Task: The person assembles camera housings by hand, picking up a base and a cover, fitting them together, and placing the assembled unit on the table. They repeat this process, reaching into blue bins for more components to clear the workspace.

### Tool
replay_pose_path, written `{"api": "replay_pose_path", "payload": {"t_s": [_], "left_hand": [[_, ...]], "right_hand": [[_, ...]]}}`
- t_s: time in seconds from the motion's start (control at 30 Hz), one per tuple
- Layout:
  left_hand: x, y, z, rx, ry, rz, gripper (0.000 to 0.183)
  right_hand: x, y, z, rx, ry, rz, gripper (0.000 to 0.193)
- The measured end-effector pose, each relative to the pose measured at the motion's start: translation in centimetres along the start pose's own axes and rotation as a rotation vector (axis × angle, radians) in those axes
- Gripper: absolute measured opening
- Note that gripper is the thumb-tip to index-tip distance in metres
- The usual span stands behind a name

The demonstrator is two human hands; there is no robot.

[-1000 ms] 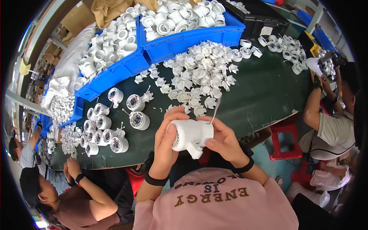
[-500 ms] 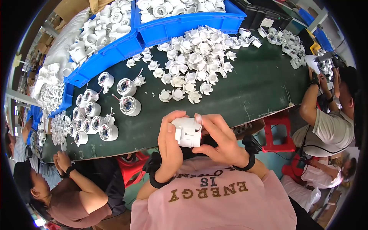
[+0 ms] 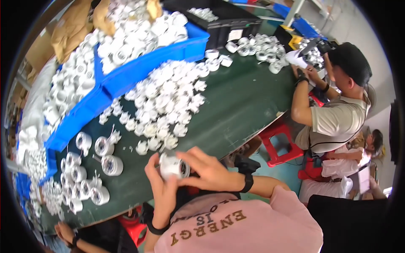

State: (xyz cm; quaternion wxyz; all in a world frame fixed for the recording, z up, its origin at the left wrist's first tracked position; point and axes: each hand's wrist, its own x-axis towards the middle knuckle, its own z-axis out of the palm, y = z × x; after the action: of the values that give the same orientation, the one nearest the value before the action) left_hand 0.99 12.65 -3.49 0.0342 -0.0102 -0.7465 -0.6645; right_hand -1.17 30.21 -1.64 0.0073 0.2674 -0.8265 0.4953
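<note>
A dark green table [image 3: 240, 99] crossed the middle of the frame, heaped with white finned parts [image 3: 162, 101]. Just below that heap, at lower centre, a white rounded housing [image 3: 170, 167] sat between both hands, its long axis seemingly crosswise, dark-ringed end rightward. The left hand [image 3: 162, 189] clasped its left side, the right hand [image 3: 209, 170] its right; neither was nearer.

Dk green flat counter [image 3: 236, 101], scuffed nr front edge. Mid: big heap of white plastic finned cups [image 3: 164, 95]. L side: white cylindrical plastic housings [image 3: 112, 165] w/ open round tops, some w/ wires; beyond, heap of small white plastic pcs [image 3: 52, 198]. Along back: blue rectangular plastic bins [image 3: 179, 51], plus black rectangular plastic box [image 3: 221, 36]. Back R: cluster of white plastic rings [image 3: 262, 55].
</note>
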Motion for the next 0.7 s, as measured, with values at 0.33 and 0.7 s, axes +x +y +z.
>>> {"api": "replay_pose_path", "payload": {"t_s": [0.33, 0.7], "left_hand": [[-2.0, -1.8, -9.1, -0.129, 0.427, -0.175, 0.045], [-1.6, -5.7, -8.9, 0.405, 0.833, -0.047, 0.051]], "right_hand": [[14.0, 14.1, -21.7, -0.531, 0.546, -0.055, 0.032], [15.8, 37.1, -43.2, -1.252, 0.905, 0.596, 0.055]]}}
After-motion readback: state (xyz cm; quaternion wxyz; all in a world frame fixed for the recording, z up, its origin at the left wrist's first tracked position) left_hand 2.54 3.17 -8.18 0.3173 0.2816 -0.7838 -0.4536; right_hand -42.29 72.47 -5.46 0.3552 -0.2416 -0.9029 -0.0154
